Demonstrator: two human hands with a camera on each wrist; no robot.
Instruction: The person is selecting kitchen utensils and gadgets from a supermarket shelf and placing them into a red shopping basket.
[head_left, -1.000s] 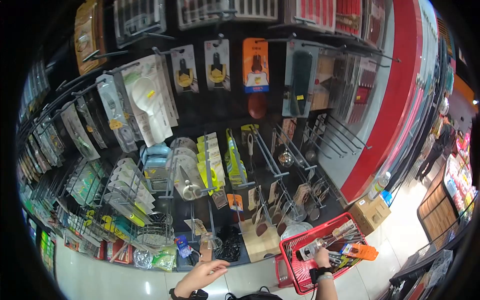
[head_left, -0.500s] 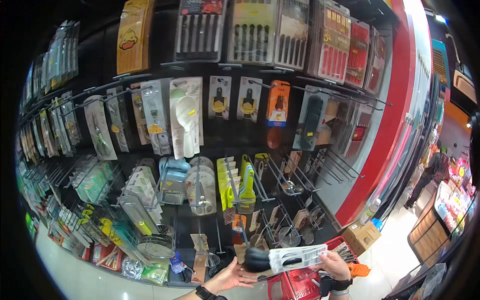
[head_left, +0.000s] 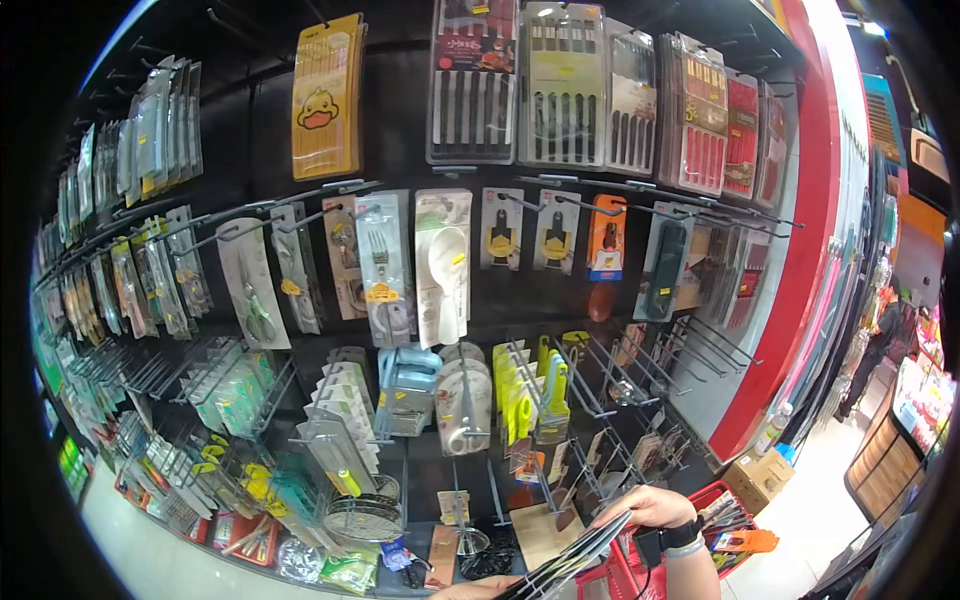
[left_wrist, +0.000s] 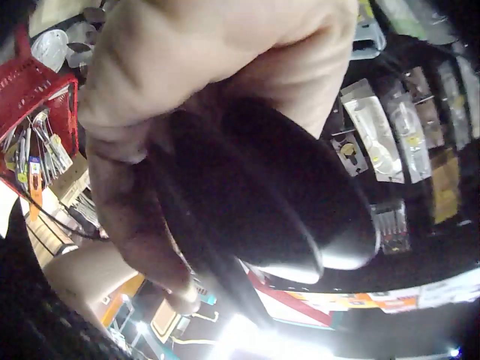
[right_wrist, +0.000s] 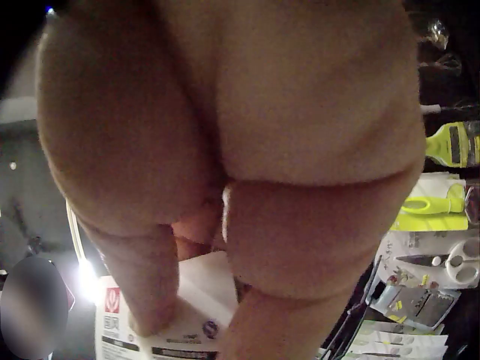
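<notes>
Low in the head view, my right hand [head_left: 650,508] and left hand [head_left: 478,589] hold a stack of carded utensils [head_left: 572,562] between them, tilted and seen nearly edge-on. In the left wrist view, my left hand [left_wrist: 225,60] has its fingers curled round several dark, rounded, spoon-like heads [left_wrist: 262,195]. My right hand [right_wrist: 247,150] pinches a white printed card [right_wrist: 191,319] between thumb and fingers in the right wrist view. A red basket [head_left: 626,562] stands beneath the right forearm, with packaged utensils and an orange package [head_left: 746,541] in it.
A black display wall in front carries hooks with a white spoon pack [head_left: 443,270], chopstick packs [head_left: 475,110] and a blue-handled pack [head_left: 408,385]. Metal hooks [head_left: 715,345] jut out at right. A cardboard box [head_left: 758,482] stands behind the basket, near a red pillar [head_left: 765,350].
The right hand lifted the carded black spoons out of the basket. The left hand came to their black heads, and the stack turned edge-on, lower in view. The head view swung left and up.
</notes>
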